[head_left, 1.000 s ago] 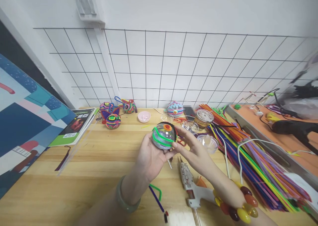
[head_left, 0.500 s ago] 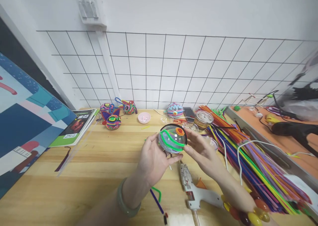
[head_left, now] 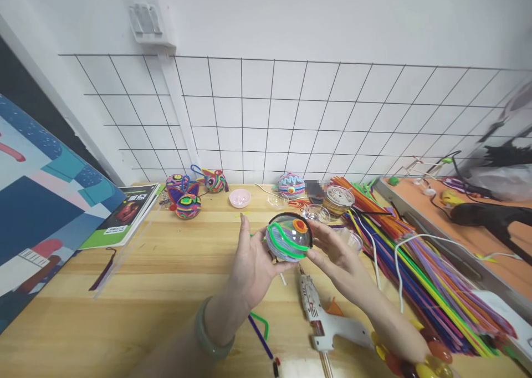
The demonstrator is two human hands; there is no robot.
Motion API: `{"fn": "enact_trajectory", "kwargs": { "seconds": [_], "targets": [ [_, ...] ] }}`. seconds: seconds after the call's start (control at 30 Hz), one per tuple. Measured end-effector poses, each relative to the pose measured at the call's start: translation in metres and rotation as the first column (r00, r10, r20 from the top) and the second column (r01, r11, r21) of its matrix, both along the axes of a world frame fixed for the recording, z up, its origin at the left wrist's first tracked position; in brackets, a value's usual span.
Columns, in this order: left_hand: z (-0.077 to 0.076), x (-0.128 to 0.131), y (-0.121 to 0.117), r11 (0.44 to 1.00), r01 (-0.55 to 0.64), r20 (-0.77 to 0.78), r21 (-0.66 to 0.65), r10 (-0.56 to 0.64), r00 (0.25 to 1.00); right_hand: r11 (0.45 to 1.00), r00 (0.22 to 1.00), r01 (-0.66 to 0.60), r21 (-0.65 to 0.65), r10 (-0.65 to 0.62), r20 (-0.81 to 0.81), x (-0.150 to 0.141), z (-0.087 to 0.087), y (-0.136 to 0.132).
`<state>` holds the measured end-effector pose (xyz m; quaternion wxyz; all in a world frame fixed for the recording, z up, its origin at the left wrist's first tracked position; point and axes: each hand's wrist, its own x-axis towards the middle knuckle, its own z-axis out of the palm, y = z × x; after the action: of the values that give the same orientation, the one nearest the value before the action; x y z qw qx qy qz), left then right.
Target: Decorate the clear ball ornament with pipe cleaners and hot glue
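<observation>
Between my two hands is a clear plastic ball [head_left: 290,238] trimmed with pipe cleaners. Green strands curve across its front, an orange coil sits at the upper right, and black edges its rim. My left hand [head_left: 252,270] holds it from the left and below, thumb raised clear of it, some fingers hidden behind. At the ball's right edge, my right hand [head_left: 343,261] grips it between thumb and fingers. Beneath the right hand, a white glue gun [head_left: 322,311] lies on the wooden table [head_left: 174,289], with a purple pipe cleaner piece [head_left: 261,336] and a bent green piece [head_left: 265,325] nearby.
A large bundle of coloured pipe cleaners [head_left: 432,278] lies on the right, crossed by a white cable [head_left: 398,267]. Finished colourful balls [head_left: 188,205], a pink dish [head_left: 240,198], a striped ball [head_left: 291,185] and a clear tub [head_left: 338,198] stand toward the wall. Magazines [head_left: 124,214] lie left.
The ball has moved slightly right and turned, bringing its green strands and black rim more into view. My left thumb has lifted away from it; both hands still hold the ball.
</observation>
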<state>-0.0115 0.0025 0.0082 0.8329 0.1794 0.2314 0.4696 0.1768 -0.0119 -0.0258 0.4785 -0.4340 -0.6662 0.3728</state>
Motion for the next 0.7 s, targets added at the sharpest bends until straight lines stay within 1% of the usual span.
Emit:
{"fn": "enact_trajectory", "kwargs": {
  "seconds": [0.13,0.2,0.3,0.37,0.47,0.53,0.6,0.7],
  "targets": [
    [-0.003,0.0,0.002,1.0,0.012,-0.066,0.018,-0.011,0.998,0.999,0.999,0.029,0.029,-0.03,0.039,0.0,0.0,0.0],
    [-0.006,0.002,0.001,0.997,0.019,-0.122,0.076,-0.01,0.992,0.997,0.996,0.052,0.05,-0.056,0.074,-0.002,0.0,-0.001],
    [-0.012,0.006,-0.002,0.98,0.024,-0.184,0.2,0.014,0.983,0.992,0.988,0.09,0.087,-0.1,0.121,-0.007,0.002,-0.003],
    [-0.016,0.008,-0.002,0.97,0.007,-0.211,0.242,0.046,0.976,0.986,0.98,0.116,0.116,-0.133,0.148,-0.01,0.003,-0.004],
    [-0.019,0.008,0.0,0.966,-0.043,-0.237,0.253,0.105,0.966,0.981,0.97,0.121,0.154,-0.149,0.191,-0.014,0.005,-0.006],
    [-0.02,0.007,0.003,0.966,-0.06,-0.227,0.253,0.12,0.967,0.981,0.969,0.105,0.165,-0.139,0.207,-0.015,0.008,-0.01],
    [-0.02,0.005,0.006,0.968,-0.047,-0.191,0.246,0.096,0.977,0.975,0.96,0.116,0.19,-0.159,0.229,-0.015,0.012,-0.015],
    [-0.019,0.002,0.009,0.974,-0.005,-0.144,0.227,0.039,0.989,0.938,0.907,0.172,0.302,-0.27,0.323,-0.017,0.02,-0.023]
  ]
}}
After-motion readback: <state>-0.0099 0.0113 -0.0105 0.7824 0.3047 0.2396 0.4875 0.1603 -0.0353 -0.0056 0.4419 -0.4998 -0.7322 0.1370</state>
